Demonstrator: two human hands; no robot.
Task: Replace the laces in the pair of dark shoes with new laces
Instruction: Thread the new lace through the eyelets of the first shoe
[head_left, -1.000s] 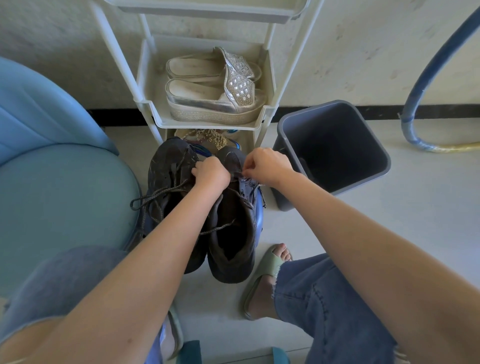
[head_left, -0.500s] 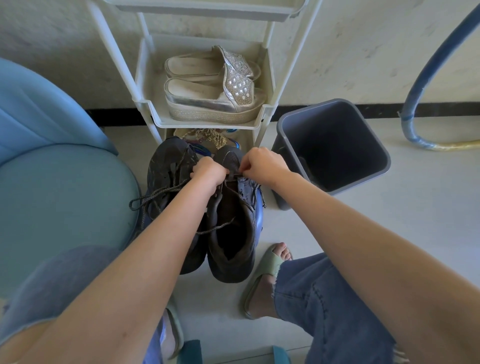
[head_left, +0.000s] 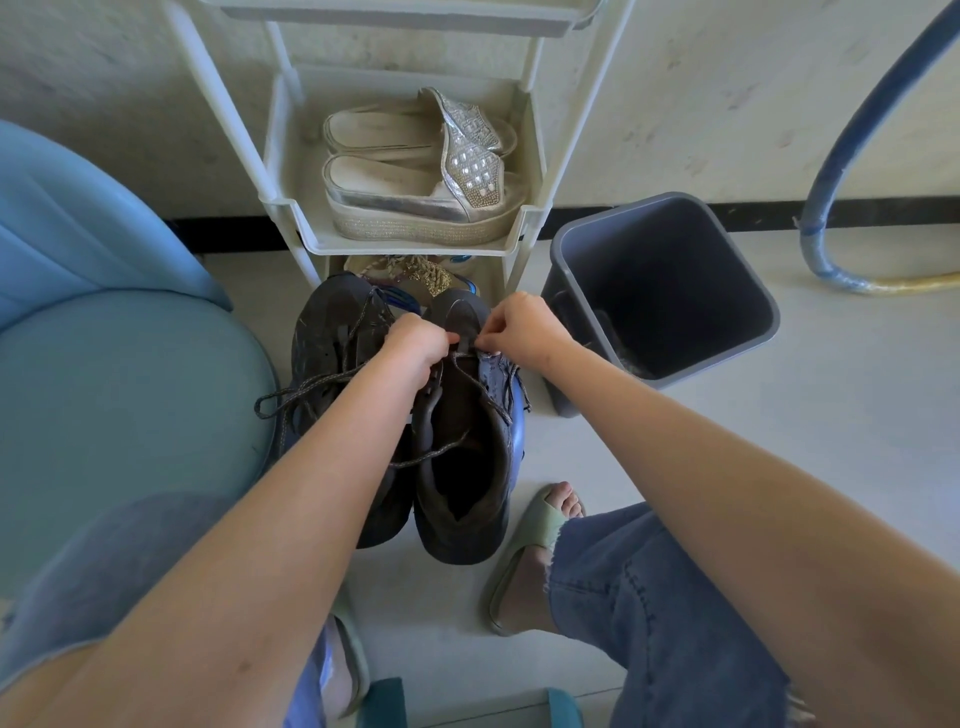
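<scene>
Pinching dark lace (head_left: 480, 385) at toe-end eyelets of right-side shoe (head_left: 462, 431) with right hand (head_left: 524, 327); gripping same lace just beside with left hand (head_left: 415, 343), fingers curled. Pair of dark shoes side by side on floor (head_left: 779, 441), touching, toes toward white rack (head_left: 410, 244). Left-side shoe (head_left: 327, 332) partly under left forearm, lace ends loose. Grey bin (head_left: 675, 270) just right of pair.

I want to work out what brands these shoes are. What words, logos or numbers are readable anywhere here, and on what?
No text reads clearly.
Front platform sandal, insole: a faint dark mark, too small to read.
Dark shoes, grey bin: no lettering visible.
</scene>
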